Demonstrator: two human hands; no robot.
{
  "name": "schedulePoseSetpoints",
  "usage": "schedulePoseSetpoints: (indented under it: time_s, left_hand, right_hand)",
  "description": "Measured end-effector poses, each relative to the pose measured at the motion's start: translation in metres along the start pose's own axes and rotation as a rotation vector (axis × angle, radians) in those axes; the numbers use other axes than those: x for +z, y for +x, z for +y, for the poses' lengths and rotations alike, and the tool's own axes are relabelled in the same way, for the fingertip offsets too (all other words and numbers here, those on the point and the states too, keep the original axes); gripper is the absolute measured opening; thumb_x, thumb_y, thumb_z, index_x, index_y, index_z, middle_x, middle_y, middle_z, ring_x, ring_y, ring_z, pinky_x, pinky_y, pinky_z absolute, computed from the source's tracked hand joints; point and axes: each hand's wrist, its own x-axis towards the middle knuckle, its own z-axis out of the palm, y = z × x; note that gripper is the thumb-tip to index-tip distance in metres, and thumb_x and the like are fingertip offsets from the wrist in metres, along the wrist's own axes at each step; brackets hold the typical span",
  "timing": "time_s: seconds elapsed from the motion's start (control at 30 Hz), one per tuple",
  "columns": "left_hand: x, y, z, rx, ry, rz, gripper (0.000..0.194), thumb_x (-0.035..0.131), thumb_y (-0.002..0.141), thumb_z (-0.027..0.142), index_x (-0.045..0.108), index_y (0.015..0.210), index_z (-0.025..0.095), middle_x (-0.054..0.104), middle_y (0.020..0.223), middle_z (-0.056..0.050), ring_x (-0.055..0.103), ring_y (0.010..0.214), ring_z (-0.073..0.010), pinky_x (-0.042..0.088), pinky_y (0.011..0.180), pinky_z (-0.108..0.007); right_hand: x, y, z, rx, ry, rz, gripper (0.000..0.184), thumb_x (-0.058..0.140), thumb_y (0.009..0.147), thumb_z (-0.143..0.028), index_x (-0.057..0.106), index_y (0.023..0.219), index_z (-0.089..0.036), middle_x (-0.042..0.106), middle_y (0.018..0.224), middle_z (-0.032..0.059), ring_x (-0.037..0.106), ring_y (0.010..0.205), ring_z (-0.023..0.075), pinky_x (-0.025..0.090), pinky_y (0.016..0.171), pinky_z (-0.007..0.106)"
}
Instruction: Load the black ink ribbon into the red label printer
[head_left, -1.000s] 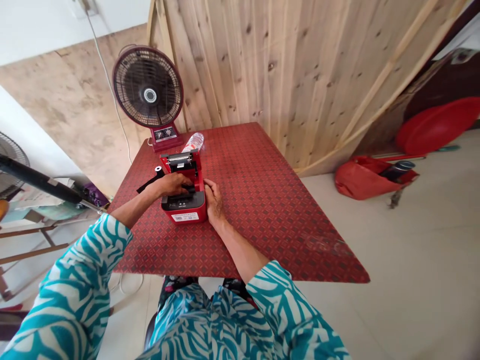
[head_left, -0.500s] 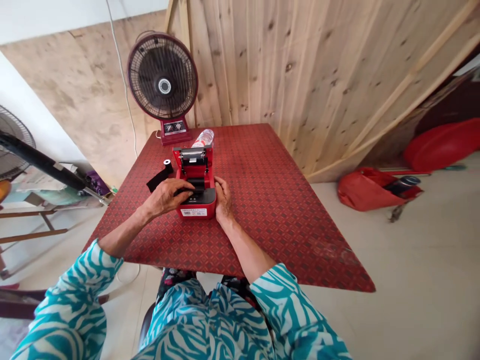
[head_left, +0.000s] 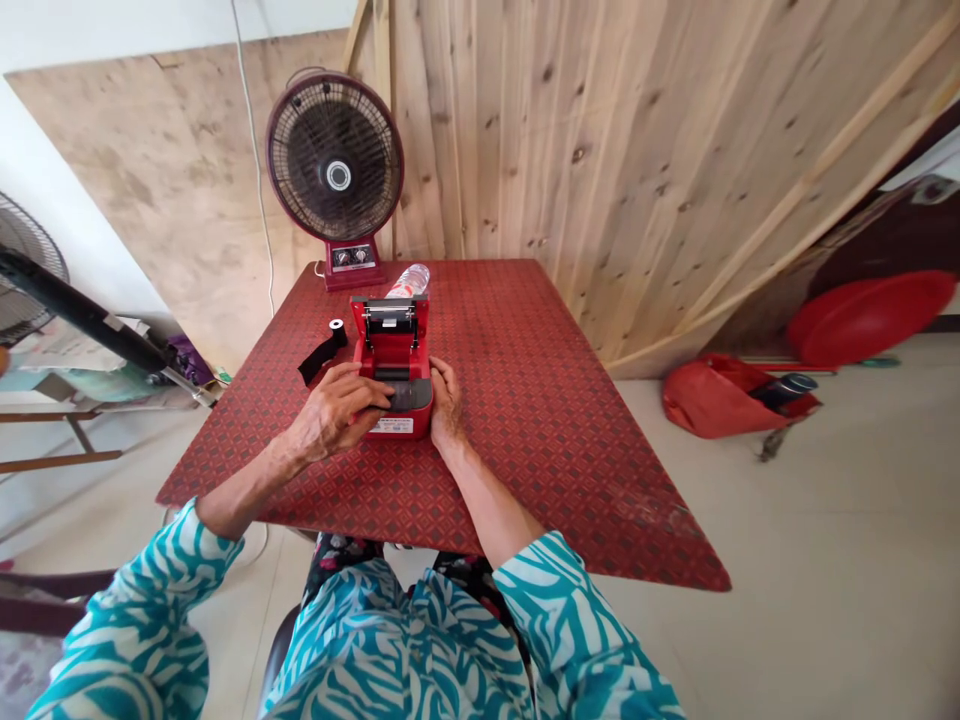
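A small red and black label printer [head_left: 424, 400] stands on the table with its lid [head_left: 390, 318] tipped up and back. Inside, the red bay shows, with a dark bar across it. My left hand [head_left: 337, 405] is at the printer's front left, its fingers closed together over the dark front top. Whatever is under those fingertips is hidden. Against the printer's right side, my right hand [head_left: 445, 402] grips the case with bent fingers. To the left of the printer lies a black roll [head_left: 337, 332] with a white core, its black strip [head_left: 321, 357] partly unrolled.
Behind the printer a clear plastic bottle [head_left: 410, 281] lies on the red patterned table [head_left: 525, 420]. A dark red table fan [head_left: 337, 175] stands at the back left, near the wooden wall [head_left: 525, 120]. On the floor at right is a red bag [head_left: 701, 395].
My left hand has slid slightly toward the printer's front and now hides part of its white label. More of the red bay shows. My right hand keeps its hold; the view has shifted slightly.
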Motion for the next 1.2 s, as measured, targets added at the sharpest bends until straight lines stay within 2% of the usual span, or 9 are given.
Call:
schedulePoseSetpoints:
  time_s: [0.17, 0.4, 0.53, 0.67, 0.83, 0.97, 1.07, 1.13, 1.2]
  left_hand:
    - [0.012, -0.014, -0.001, 0.098, 0.053, 0.084, 0.014, 0.055, 0.097, 0.021, 0.069, 0.098, 0.024, 0.079, 0.113, -0.005, 0.074, 0.104, -0.0179, 0.04, 0.115, -0.045]
    - [0.021, -0.026, 0.004, 0.147, 0.168, 0.153, 0.017, 0.054, 0.098, 0.015, 0.069, 0.103, 0.022, 0.078, 0.116, -0.005, 0.07, 0.112, -0.0178, 0.04, 0.116, -0.044]
    - [0.024, -0.029, 0.009, 0.146, 0.201, 0.262, 0.015, 0.058, 0.097, 0.014, 0.07, 0.102, 0.021, 0.078, 0.11, -0.006, 0.07, 0.109, -0.018, 0.044, 0.114, -0.042]
    - [0.027, -0.033, 0.011, 0.132, 0.202, 0.308, 0.021, 0.058, 0.095, 0.01, 0.069, 0.108, 0.022, 0.076, 0.105, -0.005, 0.068, 0.106, -0.0176, 0.044, 0.113, -0.042]
    - [0.031, -0.037, 0.009, 0.116, 0.184, 0.313, 0.024, 0.059, 0.094, 0.01, 0.07, 0.112, 0.022, 0.075, 0.106, -0.005, 0.067, 0.105, -0.0182, 0.042, 0.115, -0.043]
    - [0.03, -0.038, 0.011, 0.089, 0.161, 0.304, 0.024, 0.059, 0.095, 0.012, 0.071, 0.111, 0.024, 0.075, 0.107, -0.004, 0.068, 0.103, -0.0174, 0.041, 0.115, -0.043]
    - [0.024, -0.036, 0.013, 0.04, 0.06, 0.264, 0.016, 0.065, 0.094, 0.026, 0.073, 0.108, 0.024, 0.076, 0.107, -0.005, 0.069, 0.101, -0.0192, 0.04, 0.115, -0.046]
    - [0.019, -0.032, 0.01, -0.066, -0.084, 0.261, 0.02, 0.062, 0.096, 0.037, 0.074, 0.105, 0.023, 0.076, 0.105, -0.006, 0.069, 0.101, -0.0208, 0.041, 0.113, -0.047]
    - [0.016, -0.022, 0.001, -0.295, -0.273, 0.342, 0.027, 0.057, 0.097, 0.042, 0.074, 0.105, 0.022, 0.075, 0.107, -0.008, 0.067, 0.104, -0.0225, 0.045, 0.108, -0.046]
  right_hand:
    - [-0.001, 0.007, 0.0, 0.07, 0.014, 0.015, 0.041, 0.057, 0.084, -0.053, 0.069, 0.112, -0.025, 0.073, 0.117, 0.0048, 0.064, 0.11, 0.0217, 0.05, 0.099, 0.041]
    - [0.016, 0.083, -0.028, 0.088, 0.016, 0.075, 0.045, 0.052, 0.085, -0.057, 0.062, 0.117, -0.029, 0.07, 0.126, 0.0029, 0.066, 0.108, 0.0177, 0.051, 0.093, 0.036]
    - [0.035, 0.102, -0.04, 0.107, 0.087, -0.061, 0.05, 0.048, 0.084, -0.066, 0.065, 0.109, -0.027, 0.075, 0.11, 0.0022, 0.069, 0.099, 0.018, 0.052, 0.085, 0.034]
    - [0.032, 0.086, -0.044, 0.058, 0.052, -0.146, 0.057, 0.045, 0.084, -0.074, 0.07, 0.095, -0.024, 0.076, 0.097, 0.0036, 0.069, 0.095, 0.0209, 0.053, 0.087, 0.037]
    - [0.004, 0.051, -0.053, -0.203, -0.215, -0.185, 0.045, 0.052, 0.085, -0.063, 0.074, 0.075, -0.025, 0.072, 0.113, 0.004, 0.061, 0.119, 0.0224, 0.043, 0.11, 0.041]
    - [-0.005, 0.032, -0.053, -0.1, -0.233, -0.152, 0.024, 0.065, 0.075, -0.045, 0.075, 0.083, -0.026, 0.069, 0.117, 0.0048, 0.06, 0.121, 0.0242, 0.041, 0.116, 0.046]
    - [-0.003, 0.027, -0.051, 0.031, -0.193, -0.121, 0.032, 0.065, 0.071, -0.038, 0.074, 0.099, -0.025, 0.07, 0.119, 0.005, 0.061, 0.119, 0.0247, 0.043, 0.116, 0.049]
    - [0.0, 0.026, -0.052, 0.093, -0.165, -0.134, 0.038, 0.065, 0.071, -0.037, 0.071, 0.106, -0.025, 0.071, 0.121, 0.005, 0.063, 0.119, 0.0245, 0.045, 0.114, 0.049]
    - [0.001, 0.027, -0.053, 0.125, -0.12, -0.15, 0.04, 0.066, 0.071, -0.036, 0.069, 0.109, -0.025, 0.073, 0.121, 0.0044, 0.064, 0.119, 0.0237, 0.047, 0.113, 0.048]
